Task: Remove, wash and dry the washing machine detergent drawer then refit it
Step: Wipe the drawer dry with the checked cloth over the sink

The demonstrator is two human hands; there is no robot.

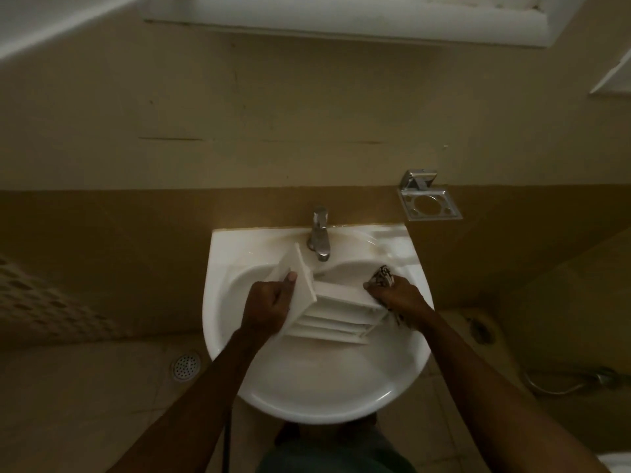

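Observation:
A white detergent drawer (336, 314) is held over the white sink (307, 387), its front panel up and to the left and its ribbed compartments facing me. My left hand (268, 307) grips the front panel end, thumb on the panel's face. My right hand (396, 297) holds a dark patterned cloth (382, 276) bunched in its fingers and presses it against the drawer's right end. The tap (319, 237) stands just behind the drawer; a thin stream of water seems to fall below its spout.
A metal holder (430, 201) is fixed to the wall right of the sink. On the tiled floor lie a round drain (186, 365) at the left and a hose with spray head (580, 380) at the right. A white ledge runs along the top.

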